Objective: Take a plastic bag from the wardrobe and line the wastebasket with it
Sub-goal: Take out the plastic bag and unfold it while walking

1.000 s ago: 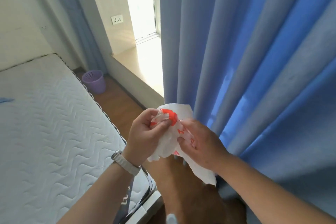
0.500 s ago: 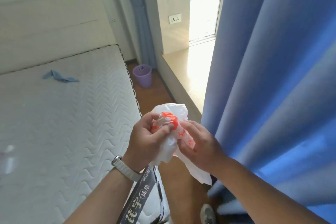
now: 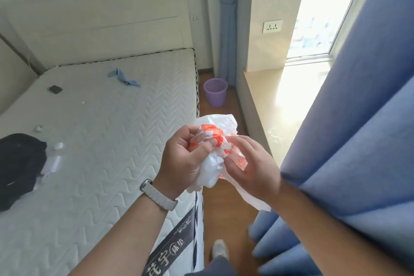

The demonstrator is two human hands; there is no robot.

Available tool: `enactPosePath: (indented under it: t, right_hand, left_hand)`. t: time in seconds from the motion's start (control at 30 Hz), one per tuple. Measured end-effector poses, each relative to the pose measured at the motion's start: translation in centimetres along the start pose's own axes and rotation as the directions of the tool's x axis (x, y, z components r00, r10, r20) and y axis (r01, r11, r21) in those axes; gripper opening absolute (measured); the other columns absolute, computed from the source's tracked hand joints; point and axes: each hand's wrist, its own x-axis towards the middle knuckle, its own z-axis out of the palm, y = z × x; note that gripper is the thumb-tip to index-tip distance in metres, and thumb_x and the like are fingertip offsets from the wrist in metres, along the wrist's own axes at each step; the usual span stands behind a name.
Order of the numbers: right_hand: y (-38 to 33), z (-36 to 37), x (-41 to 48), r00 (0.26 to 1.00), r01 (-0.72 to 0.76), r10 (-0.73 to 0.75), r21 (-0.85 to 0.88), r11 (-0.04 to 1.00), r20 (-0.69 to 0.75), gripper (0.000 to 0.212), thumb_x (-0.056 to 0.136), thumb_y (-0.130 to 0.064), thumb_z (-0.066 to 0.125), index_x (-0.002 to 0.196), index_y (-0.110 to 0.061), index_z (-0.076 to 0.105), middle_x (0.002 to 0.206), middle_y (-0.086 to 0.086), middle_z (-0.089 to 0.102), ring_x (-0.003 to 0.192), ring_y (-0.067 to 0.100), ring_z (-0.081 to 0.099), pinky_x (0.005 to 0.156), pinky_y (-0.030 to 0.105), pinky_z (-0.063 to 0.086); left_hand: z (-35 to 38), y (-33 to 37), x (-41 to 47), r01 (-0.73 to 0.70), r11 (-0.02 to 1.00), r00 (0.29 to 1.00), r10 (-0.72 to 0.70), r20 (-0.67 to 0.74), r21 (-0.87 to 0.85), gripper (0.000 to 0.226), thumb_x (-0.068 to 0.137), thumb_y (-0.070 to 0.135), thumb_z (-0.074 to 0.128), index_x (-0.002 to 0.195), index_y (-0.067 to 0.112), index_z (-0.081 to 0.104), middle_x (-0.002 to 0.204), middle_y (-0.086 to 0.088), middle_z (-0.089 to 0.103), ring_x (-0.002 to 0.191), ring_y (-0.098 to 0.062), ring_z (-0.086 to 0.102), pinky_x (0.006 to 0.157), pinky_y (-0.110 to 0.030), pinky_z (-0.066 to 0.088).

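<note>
Compared with one second ago, the view has swung: the wastebasket (image 3: 215, 92) now stands upper centre of the frame, straight beyond the hands, no longer at the left. The plastic bag (image 3: 212, 163) remains bunched at frame centre.

- Left hand (image 3: 183, 159): fingers and thumb curled round the bunch.
- Right hand (image 3: 253, 168): pinches the bag's printed side.

Judgement: fetching is complete; opening and lining remain.

The bag's long axis runs from upper centre to lower right, with the loose tail pointing down-right. The wastebasket stands upright, mouth up.

Wastebasket (image 3: 215, 92) on floor between mattress (image 3: 107, 141) left, window ledge (image 3: 280, 101) right
</note>
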Motion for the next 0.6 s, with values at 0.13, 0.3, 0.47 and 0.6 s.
enactPosePath:
  t: [0.13,0.3,0.47,0.6]
  right_hand:
    - [1.9,1.1,2.8,1.0,0.012,-0.011,-0.015,1.0,0.011,0.04,0.088,-0.034,0.055,0.12,-0.013,0.061,0.116,-0.001,0.065,0.106,0.015,0.059,0.09,0.021,0.045]
    - [6.0,3.1,7.8,0.997,-0.052,0.056,-0.072,0.996,0.053,0.041,0.088,-0.036,0.054,0.123,-0.015,0.059,0.116,0.001,0.064,0.101,0.01,0.055,0.087,0.003,0.034]
    - [10.1,5.2,14.6,0.985,-0.142,0.152,-0.126,0.982,0.077,0.042,0.088,-0.04,0.052,0.123,-0.018,0.059,0.118,-0.002,0.063,0.101,0.007,0.054,0.082,0.004,0.035]
    - [12.8,6.5,20.7,0.978,-0.143,0.169,-0.198,0.97,0.122,0.041,0.089,-0.038,0.056,0.126,-0.02,0.057,0.118,-0.005,0.062,0.101,0.007,0.053,0.082,0.015,0.042]
  left_hand:
    - [0.0,-1.7,3.6,0.022,1.0,1.0,-0.023,-0.021,-0.009,0.019,0.067,0.037,0.077,0.083,0.03,0.071,0.084,-0.001,0.073,0.08,-0.018,0.07,0.071,-0.03,0.056]
    - [0.0,-5.1,10.7,0.041,0.999,0.999,-0.041,-0.001,-0.005,0.021,0.069,0.039,0.077,0.087,0.031,0.07,0.087,0.0,0.074,0.083,-0.021,0.071,0.073,-0.035,0.057]
    - [-0.3,-8.1,20.1,0.075,0.997,0.996,-0.075,0.046,-0.005,0.031,0.068,0.046,0.077,0.093,0.03,0.068,0.092,0.003,0.073,0.088,-0.024,0.071,0.073,-0.034,0.058]
    - [-0.9,-9.4,27.3,0.072,0.997,0.994,-0.069,0.09,-0.023,0.03,0.07,0.044,0.076,0.094,0.028,0.066,0.09,0.007,0.073,0.086,-0.019,0.071,0.071,-0.027,0.056]
